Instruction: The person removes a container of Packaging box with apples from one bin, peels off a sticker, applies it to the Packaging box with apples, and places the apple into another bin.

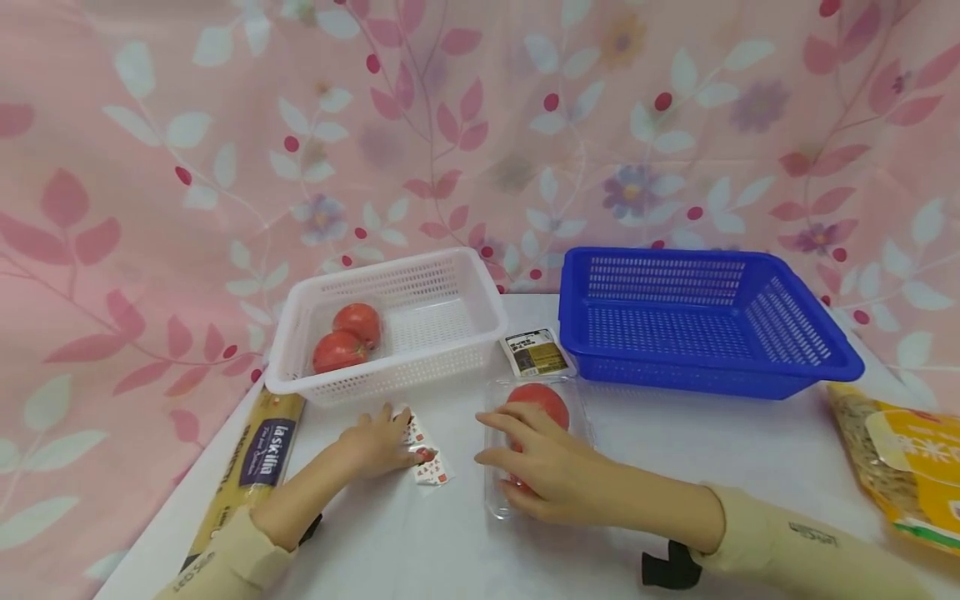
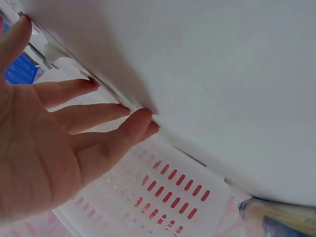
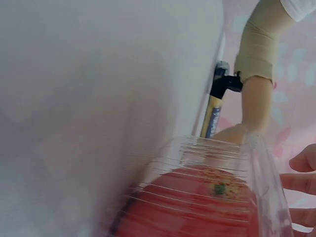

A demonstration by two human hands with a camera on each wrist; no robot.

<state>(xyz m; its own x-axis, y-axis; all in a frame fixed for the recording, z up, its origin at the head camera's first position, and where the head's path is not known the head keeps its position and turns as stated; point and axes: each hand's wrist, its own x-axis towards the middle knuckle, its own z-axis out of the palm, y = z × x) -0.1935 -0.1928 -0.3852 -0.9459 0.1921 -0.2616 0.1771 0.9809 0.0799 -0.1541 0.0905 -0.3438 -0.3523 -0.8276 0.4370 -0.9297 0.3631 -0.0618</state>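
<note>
My left hand (image 1: 377, 444) lies low at the table with its fingers spread, fingertips over a small white packet (image 1: 431, 473) with red print. In the left wrist view the fingers of that hand (image 2: 89, 118) reach down to the white surface, mostly straight. My right hand (image 1: 551, 467) stretches across a clear plastic box (image 1: 496, 492) with red tomatoes (image 1: 542, 402) inside, its fingers apart and extended over the lid. The right wrist view shows a tomato (image 3: 192, 207) through the ribbed clear plastic, with fingertips (image 3: 301, 183) beside the box's edge.
A white basket (image 1: 405, 367) behind the left hand holds two tomatoes (image 1: 341, 350) in clear packaging. To its right stand a flat labelled packet (image 1: 537, 353) and a blue basket (image 1: 697, 379). A spaghetti pack (image 1: 262, 450) lies at left, a yellow bag (image 1: 911, 458) at right.
</note>
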